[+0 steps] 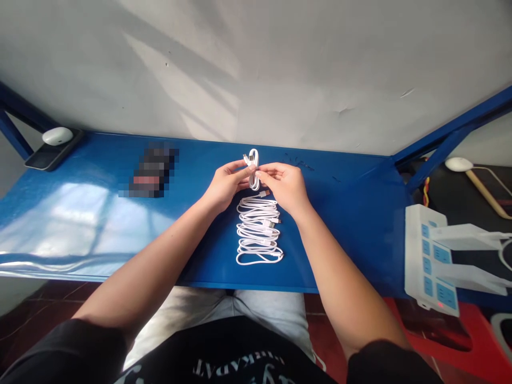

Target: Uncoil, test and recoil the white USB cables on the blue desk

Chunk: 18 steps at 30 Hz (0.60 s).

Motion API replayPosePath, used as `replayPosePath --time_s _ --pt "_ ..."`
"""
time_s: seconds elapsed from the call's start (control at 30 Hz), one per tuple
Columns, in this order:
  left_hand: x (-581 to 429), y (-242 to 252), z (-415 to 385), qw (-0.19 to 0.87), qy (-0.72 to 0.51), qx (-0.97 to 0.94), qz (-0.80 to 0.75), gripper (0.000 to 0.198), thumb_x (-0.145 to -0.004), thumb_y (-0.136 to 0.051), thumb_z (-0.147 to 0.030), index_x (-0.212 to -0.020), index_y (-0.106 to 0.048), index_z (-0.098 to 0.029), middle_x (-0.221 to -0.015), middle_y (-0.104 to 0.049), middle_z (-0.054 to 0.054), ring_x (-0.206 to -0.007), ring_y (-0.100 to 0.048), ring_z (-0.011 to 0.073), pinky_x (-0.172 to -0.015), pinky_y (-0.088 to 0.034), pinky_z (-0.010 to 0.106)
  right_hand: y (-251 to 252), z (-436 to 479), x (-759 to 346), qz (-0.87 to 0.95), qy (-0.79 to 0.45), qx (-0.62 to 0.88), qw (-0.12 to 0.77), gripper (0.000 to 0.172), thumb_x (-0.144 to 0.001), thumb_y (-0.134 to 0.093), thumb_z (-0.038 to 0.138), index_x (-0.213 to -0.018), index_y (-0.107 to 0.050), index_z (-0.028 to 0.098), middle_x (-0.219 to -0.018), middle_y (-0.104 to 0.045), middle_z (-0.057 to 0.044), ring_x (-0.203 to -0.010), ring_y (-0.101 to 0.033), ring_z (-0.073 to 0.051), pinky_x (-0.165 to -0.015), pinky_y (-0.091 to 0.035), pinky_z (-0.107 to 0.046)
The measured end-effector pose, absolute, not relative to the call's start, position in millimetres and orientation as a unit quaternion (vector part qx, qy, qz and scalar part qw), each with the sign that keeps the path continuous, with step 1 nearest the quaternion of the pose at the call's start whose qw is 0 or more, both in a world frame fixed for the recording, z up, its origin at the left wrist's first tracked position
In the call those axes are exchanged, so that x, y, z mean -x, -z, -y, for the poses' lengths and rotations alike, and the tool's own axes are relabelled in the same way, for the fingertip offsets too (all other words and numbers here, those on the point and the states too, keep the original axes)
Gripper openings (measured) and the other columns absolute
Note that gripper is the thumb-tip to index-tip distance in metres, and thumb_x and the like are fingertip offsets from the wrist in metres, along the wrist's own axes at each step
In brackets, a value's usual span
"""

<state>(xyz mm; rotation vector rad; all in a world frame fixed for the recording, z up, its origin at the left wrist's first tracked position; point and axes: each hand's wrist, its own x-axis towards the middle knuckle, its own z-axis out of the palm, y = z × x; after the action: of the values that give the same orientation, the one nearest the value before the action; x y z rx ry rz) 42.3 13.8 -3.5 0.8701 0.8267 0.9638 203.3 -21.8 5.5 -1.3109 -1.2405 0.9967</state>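
Note:
Between my two hands is a coiled white USB cable [254, 184], its loops gathered into an upright bundle with the plugs sticking out at the top. My left hand [229, 184] pinches the bundle at its middle with thumb and fingers. From the other side my right hand [285, 185] grips the same spot, thumb against the cable. Just below them, a row of several coiled white cables [258, 229] lies on the blue table [208, 250], loops overlapping and some plugs showing on the right side.
A blurred-out dark object [150, 170] lies at the left of the table. In the far left corner stands a dark stand with a white rounded object [57, 136]. At right, a white power strip [430, 261] holds two plugged-in adapters. A grey wall [280, 69] rises behind.

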Motion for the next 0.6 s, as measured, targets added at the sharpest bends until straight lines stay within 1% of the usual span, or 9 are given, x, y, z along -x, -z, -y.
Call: replayPosePath --time_s 0.1,0.17,0.23,0.33,0.4,0.5,0.6 --pt "-41.3 2.7 -14.0 0.737 -0.429 -0.374 -0.364 0.040 -0.074 -0.084 -0.020 -0.112 -0.071 -0.014 -0.092 -0.077 0.008 -0.079 -0.074 0.0157 -0.087 -0.057 0.032 -3.9 20.6 -206.8 0.517 -0.398 0.557 0.514 0.023 -0.079 -0.075 0.039 -0.090 -0.077 0.019 -0.079 -0.075 -0.006 -0.070 -0.070 -0.021 -0.058 -0.059 -0.034" --pt "-40.5 2.9 -14.6 0.741 -0.430 -0.365 -0.364 0.044 -0.073 -0.083 -0.015 -0.115 -0.070 -0.014 -0.093 -0.077 0.008 -0.082 -0.074 0.0166 -0.088 -0.057 0.033 -2.3 19.6 -209.6 0.528 -0.376 0.566 0.509 0.023 -0.082 -0.072 0.040 -0.091 -0.078 0.019 -0.080 -0.075 -0.006 -0.070 -0.069 -0.021 -0.058 -0.058 -0.034" --pt "-40.3 3.4 -15.9 0.736 -0.429 -0.366 -0.374 0.043 -0.073 -0.082 -0.014 -0.114 -0.069 -0.014 -0.094 -0.077 0.009 -0.083 -0.074 0.0172 -0.088 -0.058 0.034 0.2 17.9 -212.2 0.550 -0.350 0.572 0.498 0.023 -0.084 -0.069 0.040 -0.091 -0.078 0.020 -0.084 -0.076 -0.007 -0.074 -0.069 -0.021 -0.061 -0.059 -0.035" --pt "-42.7 3.9 -20.4 0.708 -0.418 -0.393 -0.411 0.041 -0.072 -0.082 -0.014 -0.111 -0.069 -0.012 -0.091 -0.076 0.010 -0.081 -0.074 0.0184 -0.086 -0.059 0.036 4.8 13.8 -217.4 0.584 -0.310 0.581 0.475 0.023 -0.085 -0.067 0.038 -0.095 -0.077 0.020 -0.090 -0.077 -0.007 -0.079 -0.070 -0.021 -0.071 -0.059 -0.036" --pt "-46.7 4.4 -26.7 0.672 -0.415 -0.424 -0.442 0.042 -0.070 -0.084 -0.014 -0.109 -0.069 -0.011 -0.088 -0.076 0.011 -0.081 -0.074 0.0205 -0.085 -0.059 0.037 7.2 10.6 -222.4 0.587 -0.281 0.594 0.473 0.025 -0.086 -0.066 0.037 -0.100 -0.076 0.019 -0.088 -0.076 -0.007 -0.079 -0.069 -0.020 -0.076 -0.058 -0.037" --pt "-56.7 7.6 -43.0 0.618 -0.411 -0.472 -0.475 0.042 -0.064 -0.087 -0.012 -0.102 -0.069 -0.011 -0.080 -0.075 0.009 -0.078 -0.073 0.0236 -0.080 -0.059 0.040 9.1 6.7 -231.0 0.561 -0.244 0.619 0.492 0.030 -0.086 -0.065 0.035 -0.110 -0.071 0.019 -0.078 -0.072 -0.003 -0.070 -0.066 -0.018 -0.075 -0.055 -0.036" --pt "-71.3 14.1 -66.3 0.577 -0.413 -0.513 -0.483 0.035 -0.058 -0.089 -0.011 -0.087 -0.070 -0.013 -0.070 -0.071 0.006 -0.079 -0.071 0.0260 -0.075 -0.058 0.039 9.8 4.6 -237.8 0.539 -0.214 0.643 0.501 0.029 -0.085 -0.063 0.033 -0.110 -0.069 0.019 -0.070 -0.068 0.000 -0.064 -0.062 -0.017 -0.072 -0.052 -0.034"
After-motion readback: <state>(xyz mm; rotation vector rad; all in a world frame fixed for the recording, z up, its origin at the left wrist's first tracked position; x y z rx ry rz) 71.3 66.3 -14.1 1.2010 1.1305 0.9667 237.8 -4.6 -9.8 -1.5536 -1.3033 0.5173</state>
